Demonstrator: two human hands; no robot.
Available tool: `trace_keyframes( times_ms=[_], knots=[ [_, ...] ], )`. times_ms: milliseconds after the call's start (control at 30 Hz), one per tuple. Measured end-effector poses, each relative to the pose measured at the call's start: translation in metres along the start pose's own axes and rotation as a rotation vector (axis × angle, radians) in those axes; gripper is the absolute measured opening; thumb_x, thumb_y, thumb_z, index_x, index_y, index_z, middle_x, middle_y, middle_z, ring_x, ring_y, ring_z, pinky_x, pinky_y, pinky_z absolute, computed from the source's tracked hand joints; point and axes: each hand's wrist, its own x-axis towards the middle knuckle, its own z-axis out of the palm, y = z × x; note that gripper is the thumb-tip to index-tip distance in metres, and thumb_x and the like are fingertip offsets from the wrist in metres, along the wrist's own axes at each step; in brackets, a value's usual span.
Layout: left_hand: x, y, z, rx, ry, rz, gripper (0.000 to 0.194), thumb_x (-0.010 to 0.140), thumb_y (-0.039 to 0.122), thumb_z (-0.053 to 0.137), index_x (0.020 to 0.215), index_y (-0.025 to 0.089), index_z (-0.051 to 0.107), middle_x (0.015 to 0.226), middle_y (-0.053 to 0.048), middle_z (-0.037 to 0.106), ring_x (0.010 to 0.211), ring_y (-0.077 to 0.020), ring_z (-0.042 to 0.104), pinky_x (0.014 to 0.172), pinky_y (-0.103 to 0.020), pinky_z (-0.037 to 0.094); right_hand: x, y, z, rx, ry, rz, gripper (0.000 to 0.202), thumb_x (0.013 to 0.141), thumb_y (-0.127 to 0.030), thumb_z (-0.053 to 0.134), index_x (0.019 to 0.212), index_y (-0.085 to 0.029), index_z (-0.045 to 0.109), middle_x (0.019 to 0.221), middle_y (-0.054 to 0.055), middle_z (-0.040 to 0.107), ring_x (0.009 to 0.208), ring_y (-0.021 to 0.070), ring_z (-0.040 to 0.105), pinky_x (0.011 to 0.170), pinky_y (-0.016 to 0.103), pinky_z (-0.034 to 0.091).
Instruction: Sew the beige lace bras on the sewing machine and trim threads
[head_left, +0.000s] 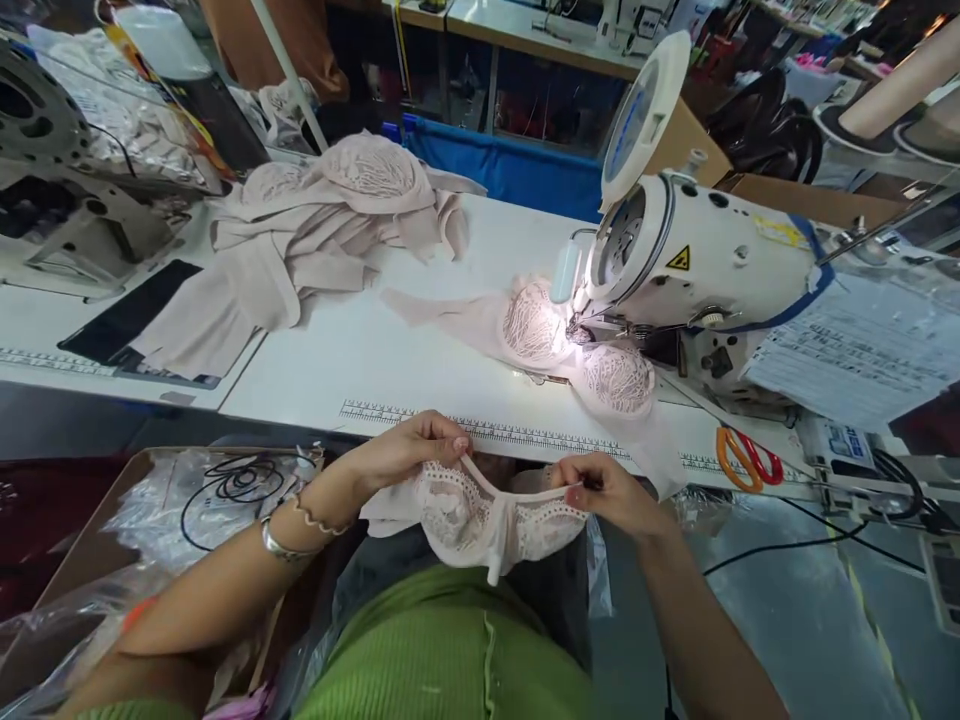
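Note:
A pale pink lace bra (457, 510) hangs between my two hands, in front of the table's near edge and above my lap. My left hand (424, 447) pinches the top edge of one cup, and my right hand (607, 490) grips the top edge of the other. The cups face me, with the centre piece between them. Beyond my hands, a second pale pink bra (531, 325) lies under the needle area of a white sewing machine (675, 250), lit by its lamp. One of its wings drapes over the table edge.
A heap of pale pink bras (330, 210) lies at the left on the white table (330, 360). Orange-handled scissors (739, 460) rest near the right front edge. Another machine (67, 200) stands far left. Below it is a cardboard box (97, 530) with plastic bags and a black cable.

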Motion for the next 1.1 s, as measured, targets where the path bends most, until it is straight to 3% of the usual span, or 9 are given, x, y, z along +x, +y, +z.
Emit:
trace_keyframes(
  times_ms=[133, 300, 467, 567, 700, 767, 833, 933, 1100],
  knots=[
    [-0.002, -0.025, 0.018, -0.546, 0.056, -0.102, 0.063, 0.067, 0.057, 0.086, 0.047, 0.018, 0.041, 0.045, 0.005, 0.038, 0.042, -0.0078, 0.038, 0.046, -0.022, 0.039, 0.001, 0.017, 0.009, 0.208, 0.107, -0.03, 0.065, 0.079, -0.068, 0.072, 0.054, -0.023, 0.033, 0.052, -0.008, 0.028, 0.051, 0.0092, 0.024, 0.051, 0.027, 0.017],
    [0.001, -0.032, 0.033, -0.647, 0.081, -0.137, 0.069, 0.059, 0.062, 0.089, 0.05, 0.019, 0.037, 0.04, 0.01, 0.029, 0.034, -0.0038, 0.026, 0.038, -0.018, 0.027, 0.004, 0.03, 0.011, 0.412, 0.047, -0.107, 0.069, 0.077, -0.066, 0.076, 0.053, -0.023, 0.028, 0.045, -0.011, 0.024, 0.042, 0.006, 0.018, 0.044, 0.025, 0.016],
    [0.012, -0.026, 0.044, -0.632, 0.055, -0.164, 0.065, 0.057, 0.06, 0.091, 0.05, 0.017, 0.043, 0.043, 0.006, 0.041, 0.037, -0.0047, 0.034, 0.04, -0.018, 0.031, 0.007, 0.009, 0.004, -0.024, -0.141, -0.097, 0.069, 0.074, -0.085, 0.06, 0.084, -0.018, 0.069, 0.063, 0.001, 0.062, 0.051, 0.0124, 0.052, 0.049, 0.025, 0.035],
    [0.023, -0.016, 0.05, -0.588, 0.02, -0.172, 0.058, 0.063, 0.059, 0.088, 0.054, 0.015, 0.051, 0.05, 0.002, 0.052, 0.041, -0.0064, 0.043, 0.045, -0.019, 0.036, 0.002, -0.009, 0.007, -0.261, -0.225, -0.184, 0.053, 0.087, -0.071, 0.061, 0.089, -0.018, 0.072, 0.074, 0.005, 0.069, 0.061, 0.015, 0.061, 0.056, 0.025, 0.043],
    [0.024, 0.015, 0.054, -0.097, 0.254, 0.184, 0.03, 0.082, 0.042, 0.08, 0.081, 0.016, 0.066, 0.088, -0.007, 0.071, 0.079, -0.0173, 0.065, 0.072, -0.027, 0.052, -0.02, -0.028, 0.004, -0.285, -0.222, -0.364, 0.041, 0.102, -0.049, 0.049, 0.079, -0.021, 0.068, 0.066, 0.003, 0.064, 0.058, 0.0136, 0.057, 0.06, 0.026, 0.044],
    [0.014, 0.03, 0.059, 0.275, 0.451, 0.471, 0.012, 0.088, 0.028, 0.074, 0.09, 0.019, 0.065, 0.094, -0.005, 0.069, 0.089, -0.0176, 0.064, 0.078, -0.028, 0.052, -0.035, -0.033, 0.002, -0.219, -0.114, -0.387, 0.039, 0.101, -0.048, 0.051, 0.078, -0.022, 0.067, 0.065, 0.002, 0.061, 0.058, 0.0134, 0.055, 0.058, 0.026, 0.042],
    [0.0, 0.037, 0.069, 0.517, 0.44, 0.634, 0.002, 0.095, 0.02, 0.066, 0.094, 0.02, 0.065, 0.087, -0.003, 0.068, 0.084, -0.0156, 0.064, 0.075, -0.026, 0.053, -0.044, -0.034, 0.004, -0.207, 0.073, -0.338, 0.036, 0.099, -0.046, 0.057, 0.076, -0.021, 0.067, 0.062, 0.0, 0.057, 0.053, 0.0117, 0.049, 0.053, 0.025, 0.037],
    [-0.013, 0.028, 0.088, 0.734, 0.239, 0.664, 0.016, 0.099, 0.025, 0.061, 0.114, 0.019, 0.064, 0.098, -0.007, 0.072, 0.093, -0.0186, 0.066, 0.079, -0.028, 0.056, -0.046, -0.029, 0.018, -0.295, 0.303, -0.225, 0.03, 0.097, -0.038, 0.062, 0.075, -0.019, 0.068, 0.059, -0.002, 0.055, 0.05, 0.0095, 0.042, 0.049, 0.024, 0.031],
    [-0.006, 0.003, 0.102, 0.814, 0.336, 0.618, 0.018, 0.1, 0.02, 0.057, 0.117, 0.017, 0.061, 0.098, -0.009, 0.07, 0.091, -0.0194, 0.066, 0.077, -0.028, 0.057, -0.035, -0.009, 0.046, -0.418, 0.461, -0.232, 0.021, 0.097, -0.026, 0.06, 0.081, -0.019, 0.07, 0.058, -0.004, 0.056, 0.048, 0.0079, 0.042, 0.047, 0.021, 0.031]
  ],
)
